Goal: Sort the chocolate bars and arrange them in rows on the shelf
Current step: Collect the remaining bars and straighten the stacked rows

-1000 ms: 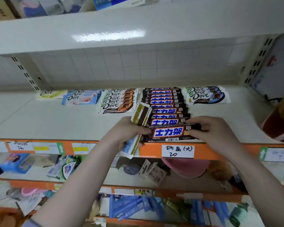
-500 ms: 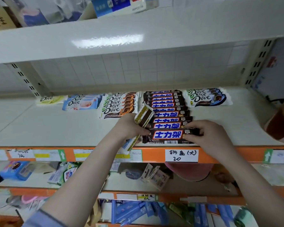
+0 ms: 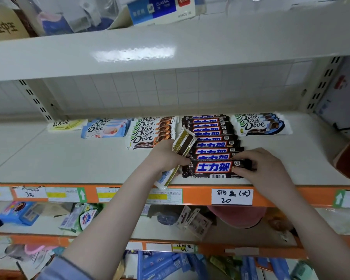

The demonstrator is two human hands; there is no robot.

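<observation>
Head view, the only one we get: the right hand pinches the right end of a dark Snickers bar lying flat at the front of the shelf, fingers curled over its end, thumb below. The bar sits just ahead of the Snickers row, which runs back toward the wall, each bar overlapping the next.

The left hand is closed around a small bundle of wrapped bars, gold-and-brown ends poking up and a pale end hanging past the shelf lip, while its fingertips touch the front bar's left end.

Further back lie the sorted Dove stacks: a yellow pack, blue-pink packs, orange-brown packs, and a blue-dark stack right of the Snickers row.

Handling call: these bars look light and fairly stiff, with glossy film that could slide on the smooth shelf. Grip by the crimped ends or across the middle, gently, since chocolate can snap. The clutched bundle may slip if the left hand loosens.
</observation>
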